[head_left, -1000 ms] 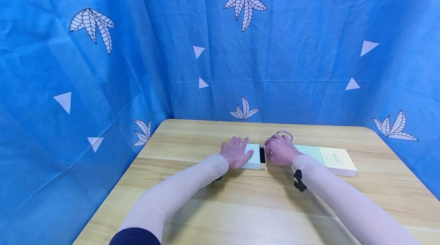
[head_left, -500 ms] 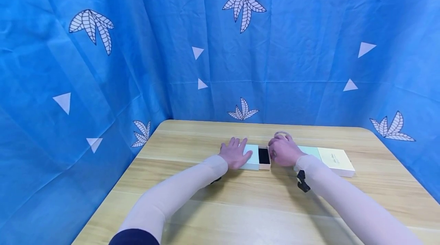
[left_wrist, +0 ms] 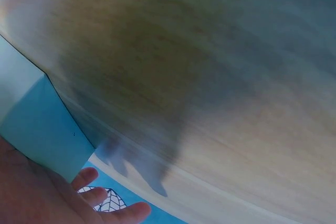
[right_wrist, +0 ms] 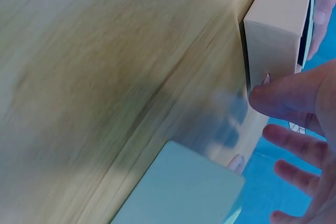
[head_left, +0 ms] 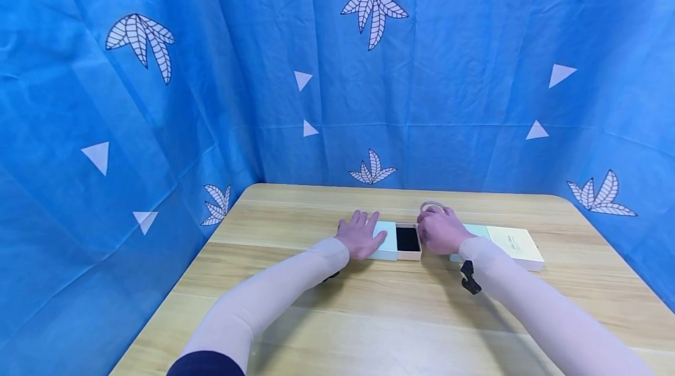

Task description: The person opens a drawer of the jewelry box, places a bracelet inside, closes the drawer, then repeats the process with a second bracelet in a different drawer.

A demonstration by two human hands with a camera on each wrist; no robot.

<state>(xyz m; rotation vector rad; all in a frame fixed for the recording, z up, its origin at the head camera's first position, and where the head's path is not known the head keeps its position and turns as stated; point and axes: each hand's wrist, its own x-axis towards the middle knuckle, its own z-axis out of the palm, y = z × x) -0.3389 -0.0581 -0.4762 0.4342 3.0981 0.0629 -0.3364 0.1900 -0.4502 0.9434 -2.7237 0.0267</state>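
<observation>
A light blue sleeve box (head_left: pixel 388 243) lies on the table, with its pale pink drawer (head_left: pixel 409 256) partly out to the right and the black inside showing. My left hand (head_left: pixel 360 236) rests on top of the sleeve, fingers spread. At the drawer's right end is my right hand (head_left: pixel 440 231). In the right wrist view, its thumb and forefinger pinch a small ribbon pull tab (right_wrist: pixel 266 78) on the end wall of the drawer, mostly hidden by the thumb. The other fingers of that hand are spread loosely.
Right of the right hand lies a second box, with a mint part (head_left: pixel 477 231) and a cream part (head_left: pixel 514 242) bearing small lettering. A pale ring-shaped thing (head_left: pixel 432 202) shows just behind the right hand. Blue printed cloth (head_left: pixel 448 71) hangs behind the wooden table (head_left: pixel 337 323).
My right hand has moved to the right and the drawer has slid farther out of the sleeve, showing more of its black inside. The left hand has stayed on the sleeve.
</observation>
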